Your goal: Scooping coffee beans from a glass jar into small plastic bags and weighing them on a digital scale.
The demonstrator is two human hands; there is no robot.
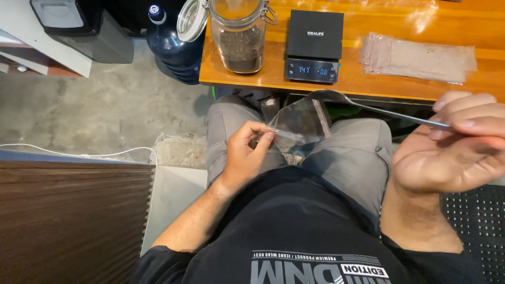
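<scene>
My left hand pinches the edge of a small clear plastic bag over my lap, holding it open towards the table. My right hand grips the handle of a metal spoon, whose bowl hovers just above the bag's mouth. On the wooden table ahead stand an open glass jar partly filled with dark granules and a black digital scale with a lit display.
A stack of empty clear bags lies at the table's right. A blue water bottle stands on the concrete floor left of the table. A brown ribbed panel fills the lower left. A black perforated seat is at my right.
</scene>
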